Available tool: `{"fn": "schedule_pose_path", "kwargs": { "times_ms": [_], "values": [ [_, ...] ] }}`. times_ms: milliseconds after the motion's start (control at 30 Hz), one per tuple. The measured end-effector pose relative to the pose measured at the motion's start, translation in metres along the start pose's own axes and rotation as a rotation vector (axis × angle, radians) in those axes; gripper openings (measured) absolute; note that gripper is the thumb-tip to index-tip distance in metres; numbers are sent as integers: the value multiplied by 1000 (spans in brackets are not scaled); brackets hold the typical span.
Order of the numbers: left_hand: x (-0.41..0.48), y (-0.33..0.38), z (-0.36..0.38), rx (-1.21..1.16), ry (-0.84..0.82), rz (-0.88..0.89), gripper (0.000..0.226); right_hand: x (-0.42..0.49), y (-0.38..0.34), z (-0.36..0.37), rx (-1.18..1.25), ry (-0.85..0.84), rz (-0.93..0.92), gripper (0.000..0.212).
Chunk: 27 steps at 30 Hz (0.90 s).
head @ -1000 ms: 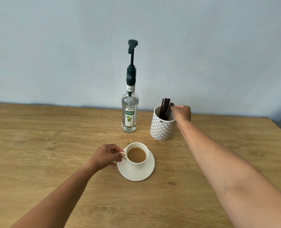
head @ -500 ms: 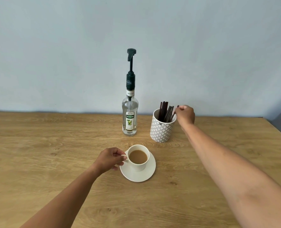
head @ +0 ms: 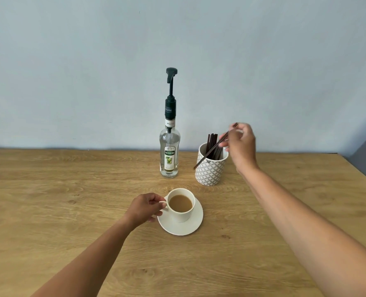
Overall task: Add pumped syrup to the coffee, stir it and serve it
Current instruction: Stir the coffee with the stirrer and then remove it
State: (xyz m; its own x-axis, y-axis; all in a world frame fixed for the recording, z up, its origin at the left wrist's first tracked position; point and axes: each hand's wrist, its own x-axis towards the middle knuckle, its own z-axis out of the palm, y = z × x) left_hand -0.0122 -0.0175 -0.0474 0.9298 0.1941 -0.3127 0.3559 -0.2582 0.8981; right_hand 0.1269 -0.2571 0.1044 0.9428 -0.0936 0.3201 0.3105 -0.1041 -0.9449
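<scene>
A white cup of milky coffee (head: 181,204) stands on a white saucer (head: 190,227) in the middle of the wooden table (head: 70,200). My left hand (head: 144,207) pinches the cup's handle. Behind the cup stands a clear syrup bottle (head: 170,155) with a dark pump on top. To its right is a patterned white holder (head: 211,170) with several dark stirrers inside. My right hand (head: 241,144) is raised beside the holder and grips one dark stirrer (head: 212,148), which slants down to the left across the holder's front.
A pale blue wall runs along the table's far edge. The table's right edge (head: 362,174) slants down at the far right, with a grey floor or wall strip beyond it.
My right hand has lifted one stirrer out of the holder and tilted it. My left hand stays on the cup's handle. The view has tipped a little.
</scene>
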Motion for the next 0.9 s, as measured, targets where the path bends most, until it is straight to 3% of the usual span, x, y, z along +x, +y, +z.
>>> {"fn": "schedule_pose_path", "kwargs": {
  "times_ms": [167, 400, 667, 900],
  "values": [
    [-2, 0, 1, 9, 6, 3, 9, -65, 41, 24, -238, -299, -22, 13],
    [-5, 1, 5, -2, 25, 7, 14, -106, 71, 28, -431, -425, -96, 14],
    [-6, -4, 8, -19, 57, 19, 12, -121, 70, 35, -414, -535, -116, 6],
    [-3, -7, 6, -14, 48, 25, 13, -116, 70, 33, -624, -681, -163, 11]
  ]
}}
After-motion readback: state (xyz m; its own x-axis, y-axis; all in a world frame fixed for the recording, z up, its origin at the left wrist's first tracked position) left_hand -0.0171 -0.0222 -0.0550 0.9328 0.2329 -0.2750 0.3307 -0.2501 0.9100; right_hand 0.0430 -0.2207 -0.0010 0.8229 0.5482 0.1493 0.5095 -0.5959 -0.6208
